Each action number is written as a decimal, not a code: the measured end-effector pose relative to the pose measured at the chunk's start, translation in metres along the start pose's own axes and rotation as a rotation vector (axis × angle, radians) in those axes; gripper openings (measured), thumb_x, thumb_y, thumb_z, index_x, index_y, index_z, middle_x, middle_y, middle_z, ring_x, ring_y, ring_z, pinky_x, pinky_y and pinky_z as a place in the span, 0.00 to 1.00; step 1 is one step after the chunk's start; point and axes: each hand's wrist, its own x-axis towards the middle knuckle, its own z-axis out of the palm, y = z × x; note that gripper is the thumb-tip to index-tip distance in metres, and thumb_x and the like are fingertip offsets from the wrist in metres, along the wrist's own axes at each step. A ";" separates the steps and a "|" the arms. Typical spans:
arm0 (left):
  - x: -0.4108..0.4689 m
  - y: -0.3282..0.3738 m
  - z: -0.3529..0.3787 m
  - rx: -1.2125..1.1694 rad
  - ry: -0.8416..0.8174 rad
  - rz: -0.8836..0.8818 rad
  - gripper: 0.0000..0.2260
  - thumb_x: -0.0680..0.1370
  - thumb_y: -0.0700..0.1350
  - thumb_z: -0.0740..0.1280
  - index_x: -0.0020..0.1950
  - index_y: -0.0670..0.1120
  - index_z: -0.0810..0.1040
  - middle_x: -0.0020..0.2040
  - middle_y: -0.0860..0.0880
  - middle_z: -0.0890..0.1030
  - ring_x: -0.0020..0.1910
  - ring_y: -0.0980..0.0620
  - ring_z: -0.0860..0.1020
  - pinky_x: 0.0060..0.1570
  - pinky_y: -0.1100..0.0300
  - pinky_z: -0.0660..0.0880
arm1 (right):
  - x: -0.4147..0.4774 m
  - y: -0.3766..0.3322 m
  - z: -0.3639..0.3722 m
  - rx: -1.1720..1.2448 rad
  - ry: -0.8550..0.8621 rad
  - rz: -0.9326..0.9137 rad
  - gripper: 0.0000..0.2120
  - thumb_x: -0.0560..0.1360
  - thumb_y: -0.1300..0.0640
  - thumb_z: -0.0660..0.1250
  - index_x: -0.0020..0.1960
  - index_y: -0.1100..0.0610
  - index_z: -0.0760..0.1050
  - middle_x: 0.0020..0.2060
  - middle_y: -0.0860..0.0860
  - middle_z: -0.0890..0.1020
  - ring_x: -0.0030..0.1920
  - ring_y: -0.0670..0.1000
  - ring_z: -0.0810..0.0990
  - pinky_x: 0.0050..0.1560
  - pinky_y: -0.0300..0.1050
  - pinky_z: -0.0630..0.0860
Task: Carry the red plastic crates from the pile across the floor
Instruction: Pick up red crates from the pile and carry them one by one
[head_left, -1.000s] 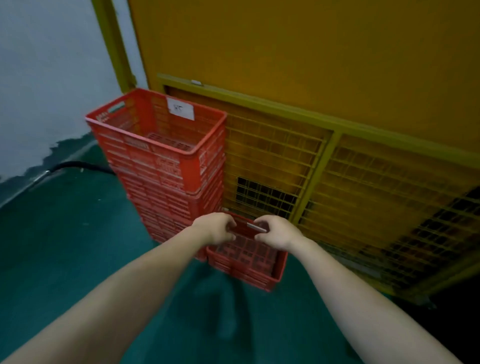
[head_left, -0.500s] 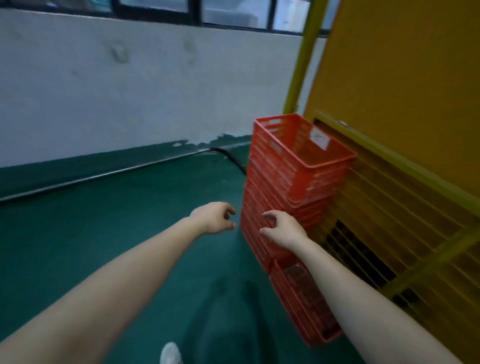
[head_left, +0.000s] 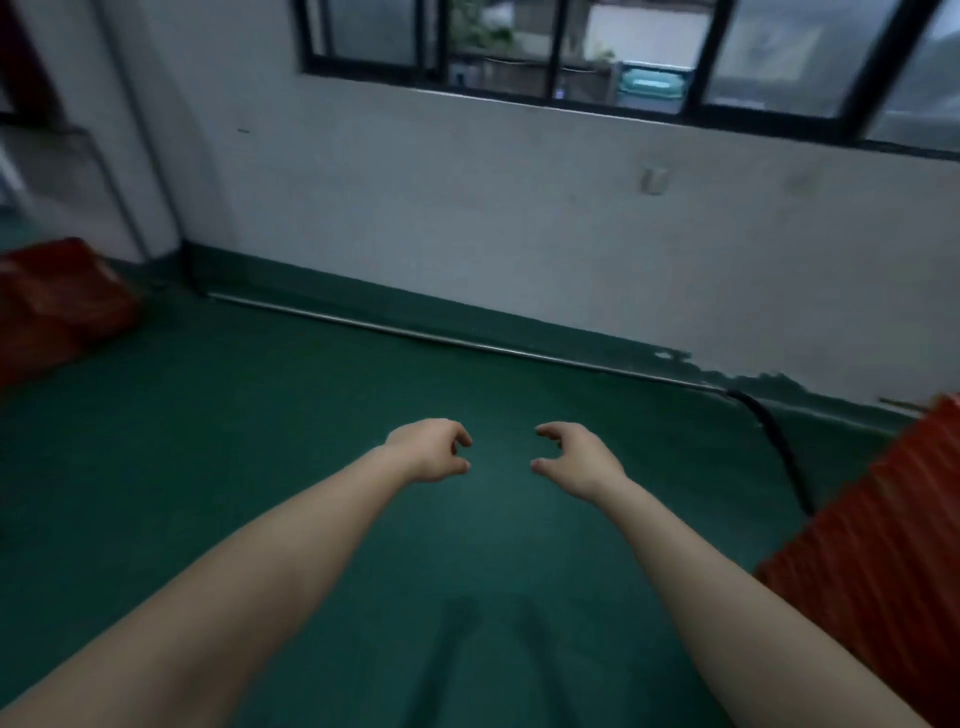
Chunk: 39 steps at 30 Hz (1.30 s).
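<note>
My left hand (head_left: 431, 451) and my right hand (head_left: 579, 462) hang in front of me over the green floor, a little apart, fingers loosely curled and holding nothing. A stack of red plastic crates (head_left: 883, 535) shows at the right edge, blurred, well to the right of my right hand. More red crates (head_left: 57, 306) sit blurred at the far left, near the wall corner. Neither hand touches a crate.
A white wall (head_left: 467, 218) with a dark-framed window (head_left: 597, 52) runs across ahead. A metal pipe (head_left: 441, 340) lies along its base. A black cable (head_left: 779, 447) runs over the green floor (head_left: 260, 467) near the right crates.
Both hands let go of the low crate by the yellow cage. My view has swung left, away from the stack, which now sits at the right edge.
</note>
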 end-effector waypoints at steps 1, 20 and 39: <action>-0.004 -0.028 -0.010 -0.005 0.012 -0.039 0.19 0.76 0.56 0.67 0.67 0.56 0.73 0.61 0.56 0.78 0.60 0.54 0.77 0.55 0.58 0.74 | 0.014 -0.025 0.013 -0.004 -0.021 -0.039 0.27 0.72 0.50 0.70 0.70 0.48 0.70 0.69 0.47 0.72 0.67 0.50 0.73 0.63 0.48 0.73; -0.080 -0.445 -0.146 -0.121 0.205 -0.578 0.20 0.76 0.57 0.67 0.68 0.56 0.72 0.62 0.55 0.78 0.61 0.54 0.76 0.56 0.57 0.75 | 0.192 -0.439 0.225 -0.092 -0.310 -0.593 0.28 0.72 0.51 0.69 0.71 0.48 0.69 0.71 0.49 0.70 0.66 0.51 0.73 0.61 0.50 0.75; -0.080 -0.716 -0.243 -0.288 0.437 -1.133 0.21 0.75 0.55 0.68 0.68 0.55 0.73 0.63 0.54 0.78 0.63 0.52 0.76 0.59 0.58 0.73 | 0.371 -0.781 0.404 -0.222 -0.650 -1.132 0.28 0.72 0.51 0.69 0.72 0.49 0.68 0.70 0.49 0.71 0.69 0.50 0.71 0.65 0.48 0.72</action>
